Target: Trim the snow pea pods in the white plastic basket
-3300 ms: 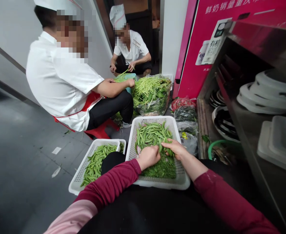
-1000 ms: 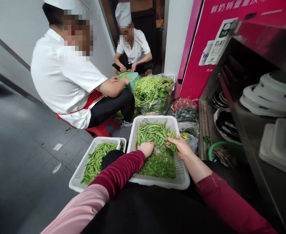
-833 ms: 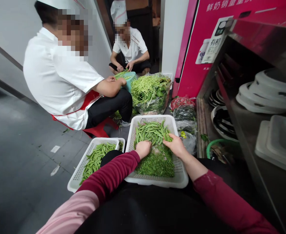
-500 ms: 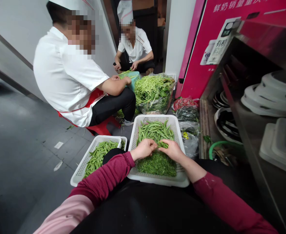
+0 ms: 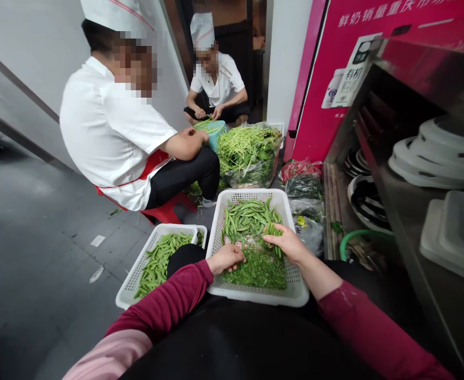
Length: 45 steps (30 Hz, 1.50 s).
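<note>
A white perforated basket (image 5: pixel 291 293) rests in front of my lap. Green pea pods (image 5: pixel 250 214) lie in its far half, and a heap of small green trimmings (image 5: pixel 255 269) fills the near half. My right hand (image 5: pixel 285 241) is closed around several pea pods over the basket's right side. Over the left edge of the trimmings, my left hand (image 5: pixel 229 258) is closed with its fingertips pinched together; whether a scrap is between them is hidden. A second white basket (image 5: pixel 127 295) with more pea pods (image 5: pixel 161 261) stands to the left.
Two co-workers in white, one on a red stool (image 5: pixel 168 211), handle green stems over a turquoise bucket (image 5: pixel 218 138). Beside it stands a big bag of leafy greens (image 5: pixel 251 150). A metal shelf (image 5: pixel 406 221) with stacked white lids and a green-rimmed tub (image 5: pixel 346 243) are at right.
My hands were together over the basket's middle. My left hand has moved back and left towards the trimmings; my right hand has shifted slightly right, still holding pea pods.
</note>
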{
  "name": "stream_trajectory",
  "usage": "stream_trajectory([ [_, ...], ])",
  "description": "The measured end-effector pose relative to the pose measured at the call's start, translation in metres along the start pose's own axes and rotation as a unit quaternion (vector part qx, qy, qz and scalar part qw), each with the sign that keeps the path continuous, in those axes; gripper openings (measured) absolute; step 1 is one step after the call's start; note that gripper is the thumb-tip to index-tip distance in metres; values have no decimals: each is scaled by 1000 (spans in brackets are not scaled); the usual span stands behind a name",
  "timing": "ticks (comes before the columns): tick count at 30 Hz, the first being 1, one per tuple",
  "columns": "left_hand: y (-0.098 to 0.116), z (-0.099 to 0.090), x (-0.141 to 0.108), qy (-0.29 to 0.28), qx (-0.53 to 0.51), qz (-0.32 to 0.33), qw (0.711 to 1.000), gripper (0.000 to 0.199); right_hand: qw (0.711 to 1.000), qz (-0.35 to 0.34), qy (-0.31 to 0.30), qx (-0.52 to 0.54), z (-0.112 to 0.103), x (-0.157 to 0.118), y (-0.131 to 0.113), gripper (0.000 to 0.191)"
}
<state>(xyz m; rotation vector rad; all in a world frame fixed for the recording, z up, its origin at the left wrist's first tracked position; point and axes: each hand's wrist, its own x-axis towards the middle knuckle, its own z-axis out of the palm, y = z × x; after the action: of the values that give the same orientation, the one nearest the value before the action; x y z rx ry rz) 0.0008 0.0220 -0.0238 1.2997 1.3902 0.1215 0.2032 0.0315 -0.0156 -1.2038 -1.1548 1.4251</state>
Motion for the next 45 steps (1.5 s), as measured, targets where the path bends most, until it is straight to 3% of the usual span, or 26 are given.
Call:
stream_trajectory([
  [4,20,-1,-7,20,79,169,982,52,996,37,-17,75,3,0,2,38],
  [6,36,0,-8,-23,117,191,974,36,996,49,-35,73,3,0,2,36],
  [8,47,0,-8,-49,187,178,965,29,999,41,-9,26,0,2,1,33],
  [11,55,-2,-9,27,358,180,916,26,983,-65,93,-141,-9,4,-1,26],
  [12,56,-4,-10,48,405,186,894,23,968,-116,90,-203,-11,4,-2,23],
  [14,59,-8,-13,41,465,202,861,19,932,-196,-4,-303,-10,3,-2,19],
  [16,63,-12,-17,16,487,234,841,18,901,-221,-111,-357,-5,1,-1,18],
  [18,66,-14,-19,20,478,273,834,21,896,-205,-134,-369,3,-2,1,19],
  [21,67,-11,-16,90,401,330,850,28,946,-139,-77,-281,11,-2,2,19],
  [24,57,1,-6,171,327,309,877,32,997,-50,28,-45,4,3,-1,24],
  [25,50,6,-2,173,331,278,885,31,995,-22,78,53,-2,6,-3,26],
  [27,35,14,6,129,384,214,889,22,958,18,176,227,-19,12,-9,28],
  [30,18,19,22,81,472,191,857,22,909,54,215,353,-44,19,-18,25],
  [34,27,20,57,156,488,158,844,26,913,96,162,362,-43,20,-22,14],
  [39,46,23,88,133,491,103,855,21,920,125,164,334,-27,22,-12,10],
  [42,38,17,76,136,478,101,862,19,933,171,155,276,-26,24,-2,13],
  [45,28,10,45,147,413,150,886,17,945,202,131,222,-16,25,10,18],
])
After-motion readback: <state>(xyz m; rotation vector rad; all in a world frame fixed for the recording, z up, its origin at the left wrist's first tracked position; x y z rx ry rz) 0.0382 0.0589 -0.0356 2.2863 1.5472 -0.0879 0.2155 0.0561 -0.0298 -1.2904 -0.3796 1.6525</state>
